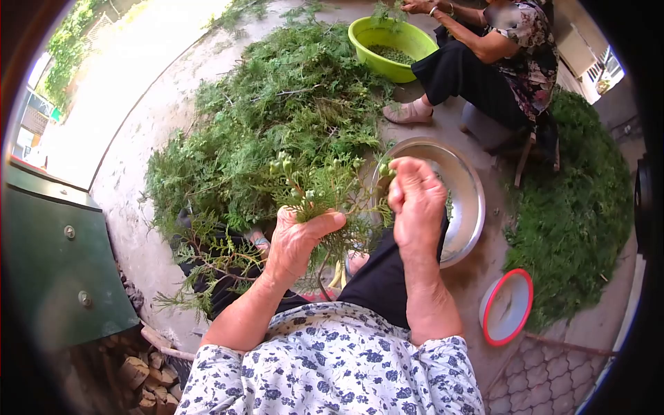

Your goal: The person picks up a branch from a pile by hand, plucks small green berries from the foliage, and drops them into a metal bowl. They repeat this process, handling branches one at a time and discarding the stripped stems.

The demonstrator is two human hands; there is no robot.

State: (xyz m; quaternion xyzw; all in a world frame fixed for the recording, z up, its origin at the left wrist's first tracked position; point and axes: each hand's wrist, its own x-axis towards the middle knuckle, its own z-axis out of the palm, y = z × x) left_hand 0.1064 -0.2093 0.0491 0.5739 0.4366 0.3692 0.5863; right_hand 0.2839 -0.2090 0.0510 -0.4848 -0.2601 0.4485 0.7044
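Note:
My left hand point(297, 238) is wrapped round a leafy green sprig point(325, 187) with small pale green cones, holding it over my lap. Close by, to the right of the sprig, my right hand point(418, 200) is raised with thumb and fingers pinched by a small green cone point(386, 169). Under and behind my right hand lies a wide metal basin point(472, 207) with some small green bits inside, partly hidden by the hand. A longer branch point(221, 259) hangs at the left, beside my left forearm.
A big heap of cut branches point(277, 104) spreads ahead. Another person point(498, 69) sits at the upper right by a lime green basin point(366, 59). A second green heap point(581, 221), a red-rimmed bowl point(508, 308), a green metal box point(62, 263) and firewood point(149, 377) lie around.

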